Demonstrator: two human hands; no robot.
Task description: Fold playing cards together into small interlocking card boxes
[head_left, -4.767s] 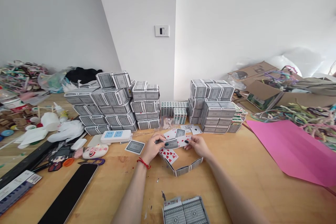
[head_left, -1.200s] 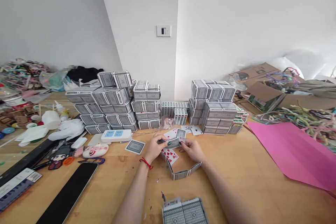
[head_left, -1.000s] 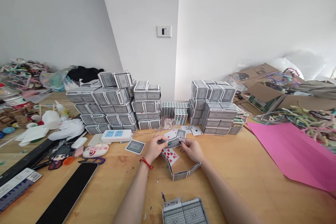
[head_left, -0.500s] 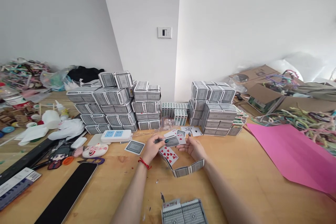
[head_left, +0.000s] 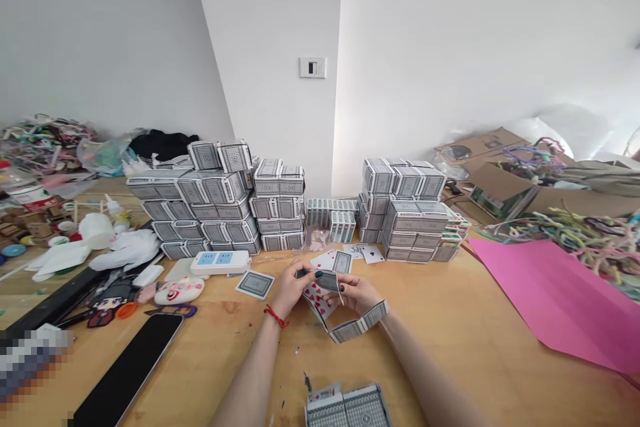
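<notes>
While the left hand pinches the strip of cards between thumb and fingers at its 11 o'clock corner, the right hand has thumb and fingertips almost together on its folded end at 12. Bent like an unclosed loop, the strip sits near the middle of the table, its other end at 3, beside the right wrist. Reckoned from that strip, a hearts card shows at 10, within the bend; a face-down card lies at 12, past the hands, and another card at 9. Further out are a block at 6, a phone at 8, a socket bar at 10, and pink paper at 3.
</notes>
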